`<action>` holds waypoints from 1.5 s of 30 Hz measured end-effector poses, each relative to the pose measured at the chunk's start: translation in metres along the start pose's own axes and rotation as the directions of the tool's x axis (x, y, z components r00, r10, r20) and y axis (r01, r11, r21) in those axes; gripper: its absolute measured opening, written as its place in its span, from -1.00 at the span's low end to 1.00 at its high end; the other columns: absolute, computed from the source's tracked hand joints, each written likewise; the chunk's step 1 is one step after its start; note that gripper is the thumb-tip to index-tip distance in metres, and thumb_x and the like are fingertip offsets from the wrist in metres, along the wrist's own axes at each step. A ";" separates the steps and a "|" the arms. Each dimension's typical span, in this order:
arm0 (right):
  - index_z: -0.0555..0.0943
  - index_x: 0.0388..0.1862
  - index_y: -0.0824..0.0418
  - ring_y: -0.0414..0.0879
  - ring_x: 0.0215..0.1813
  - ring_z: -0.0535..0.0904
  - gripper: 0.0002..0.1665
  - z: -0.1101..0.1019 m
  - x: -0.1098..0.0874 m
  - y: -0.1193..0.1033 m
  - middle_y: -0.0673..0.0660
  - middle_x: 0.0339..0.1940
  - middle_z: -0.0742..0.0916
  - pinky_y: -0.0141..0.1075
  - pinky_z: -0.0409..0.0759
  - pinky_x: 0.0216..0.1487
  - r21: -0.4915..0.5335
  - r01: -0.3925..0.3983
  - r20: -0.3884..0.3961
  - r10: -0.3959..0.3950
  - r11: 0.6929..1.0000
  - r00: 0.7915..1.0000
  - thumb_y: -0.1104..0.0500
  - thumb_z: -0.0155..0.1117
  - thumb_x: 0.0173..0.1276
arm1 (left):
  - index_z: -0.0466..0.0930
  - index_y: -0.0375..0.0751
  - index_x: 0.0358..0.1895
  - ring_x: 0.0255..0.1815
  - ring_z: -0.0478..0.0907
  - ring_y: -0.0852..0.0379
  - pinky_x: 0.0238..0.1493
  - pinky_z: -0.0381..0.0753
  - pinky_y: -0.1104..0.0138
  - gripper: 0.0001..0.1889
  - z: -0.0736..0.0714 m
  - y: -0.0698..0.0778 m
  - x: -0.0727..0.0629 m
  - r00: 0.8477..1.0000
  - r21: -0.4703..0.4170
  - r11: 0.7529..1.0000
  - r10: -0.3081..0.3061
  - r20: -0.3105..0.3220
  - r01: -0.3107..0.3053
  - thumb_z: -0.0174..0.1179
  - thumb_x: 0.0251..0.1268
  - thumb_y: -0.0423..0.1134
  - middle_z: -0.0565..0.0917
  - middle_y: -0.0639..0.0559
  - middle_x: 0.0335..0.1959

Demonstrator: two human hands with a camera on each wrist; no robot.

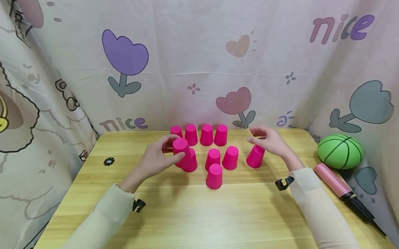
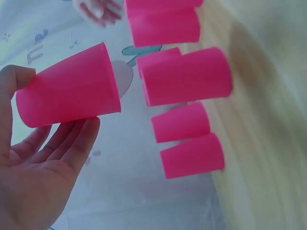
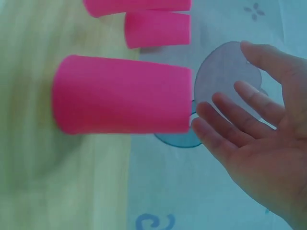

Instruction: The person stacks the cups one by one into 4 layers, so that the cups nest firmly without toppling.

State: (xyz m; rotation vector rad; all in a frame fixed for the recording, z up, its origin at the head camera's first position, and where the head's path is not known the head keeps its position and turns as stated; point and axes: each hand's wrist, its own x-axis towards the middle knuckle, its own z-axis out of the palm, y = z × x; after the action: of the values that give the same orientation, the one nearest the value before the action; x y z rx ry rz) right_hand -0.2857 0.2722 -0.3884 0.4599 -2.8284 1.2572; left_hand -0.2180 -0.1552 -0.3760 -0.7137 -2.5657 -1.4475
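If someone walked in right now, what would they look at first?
Probably the bright pink cups, standing upside down toward the back of the table, with one raised cup in the left hand. Next might come the green ball at the table's right edge, then the big purple flower on the curtain behind.

Pink cups (image 1: 214, 177) smooth low-sheen plastic, tabletop (image 1: 204, 228) wood-grained, softly glossy toward near edge, curtain (image 1: 183, 54) beyond far edge creased cloth.

Uncurled fingers (image 3: 237, 115) beside the nearest pink cup (image 3: 122, 96)
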 end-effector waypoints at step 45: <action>0.50 0.43 0.33 0.28 0.24 0.70 -0.31 0.024 -0.059 0.047 0.38 0.27 0.71 -0.58 0.61 0.07 0.100 -0.061 -0.081 0.069 0.993 0.994 0.15 0.50 0.40 | 0.43 -0.20 0.47 0.29 0.60 -0.22 0.32 0.69 -0.01 -0.37 0.001 -0.053 0.115 0.945 0.001 0.963 -0.265 -0.193 0.270 0.40 0.42 -0.11 0.62 -0.24 0.31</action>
State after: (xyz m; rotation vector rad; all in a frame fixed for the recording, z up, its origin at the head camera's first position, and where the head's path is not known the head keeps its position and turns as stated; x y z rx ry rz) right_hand -0.2396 0.2999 -0.4468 0.3105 -2.7431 1.3955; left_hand -0.3435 -0.1377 -0.3818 -0.2127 -2.6006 -1.4670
